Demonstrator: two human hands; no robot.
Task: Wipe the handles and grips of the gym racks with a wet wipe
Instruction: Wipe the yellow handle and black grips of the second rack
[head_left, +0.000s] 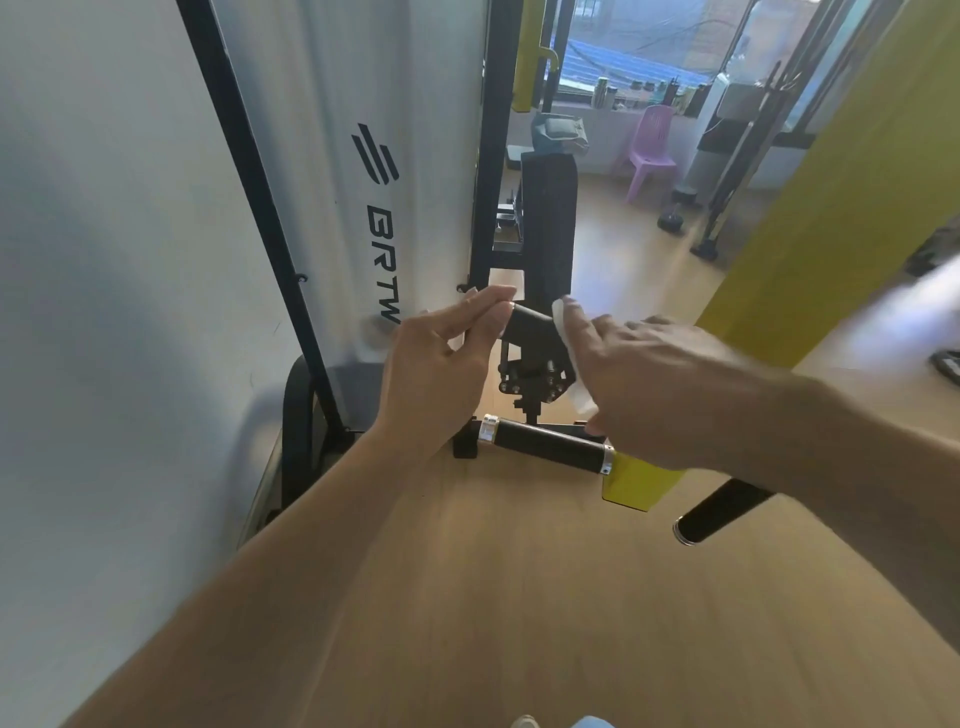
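The left hand (441, 364) pinched the black grip's (532, 325) end with its fingertips; at three o'clock, the right hand (654, 384) pressed a white wipe (571, 358) against it.

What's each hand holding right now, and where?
The right hand presses a white wipe against the black grip. The left hand pinches that grip's left end with its fingers.

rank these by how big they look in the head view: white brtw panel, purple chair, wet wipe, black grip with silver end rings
1. white BRTW panel, largest by far
2. black grip with silver end rings
3. wet wipe and purple chair: about alike in the picture; the chair is far off by the window, so surely bigger in reality
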